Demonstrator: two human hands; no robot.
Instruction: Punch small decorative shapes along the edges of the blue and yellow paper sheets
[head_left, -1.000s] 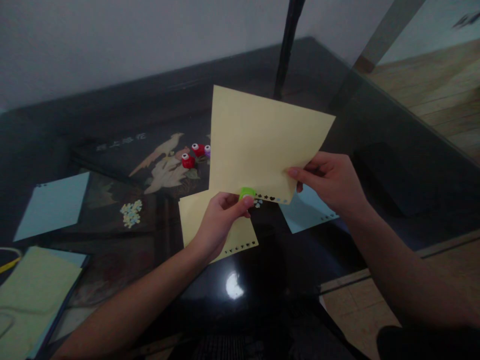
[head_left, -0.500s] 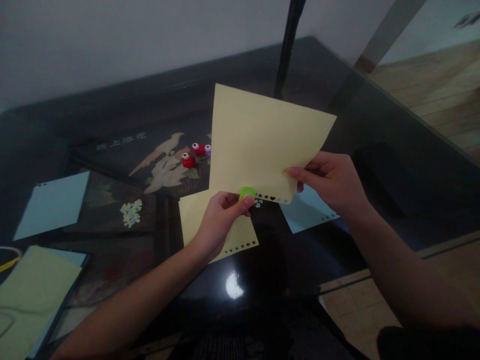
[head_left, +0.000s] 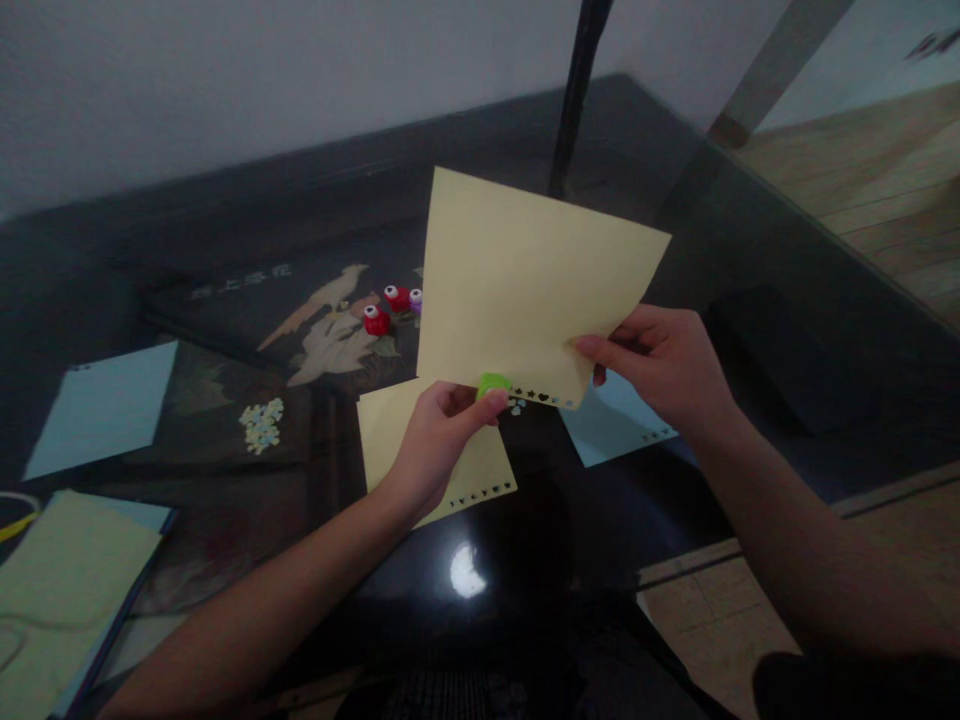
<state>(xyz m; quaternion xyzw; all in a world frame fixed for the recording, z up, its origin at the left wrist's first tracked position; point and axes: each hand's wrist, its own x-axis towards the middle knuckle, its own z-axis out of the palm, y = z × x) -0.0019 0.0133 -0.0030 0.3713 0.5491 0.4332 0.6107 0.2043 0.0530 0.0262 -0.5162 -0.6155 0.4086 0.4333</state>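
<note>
Head view: left hand [head_left: 435, 445] is pinching a small green punch [head_left: 494, 385] w/ fingers clenched round it, thumb on top, the punch sitting on the bottom edge of a yellow sheet [head_left: 525, 285]. Right hand [head_left: 664, 365] is gripping that same sheet at its lower right corner, fingers closed on the paper, holding it tilted up in the air over the middle of the counter [head_left: 225, 200], toward its near edge. A row of small cut-out shapes is running along the sheet's bottom edge, right of the punch. Risks, as I judge them: the sheet is being held at one corner only, so it's prob. flexing when the punch is squeezed, and the next hole could be landing crooked or overlapping the last one; the thin strip between holes and edge looks easy to tear if the punch is pulled sideways; the punch could also be slipping off the edge. Bits are dropping under the punch onto the counter. Room: below the hands a second yellow sheet [head_left: 420, 450] and a blue sheet [head_left: 615, 425] are lying flat, so not much bare space there. Red punches [head_left: 386, 310] are sitting toward the far side, a pile of cut-outs [head_left: 262, 425] and another blue sheet [head_left: 105, 405] toward the left edge, more paper at the near left corner. Counter's right edge is running close past the right hand, floor beyond.
</note>
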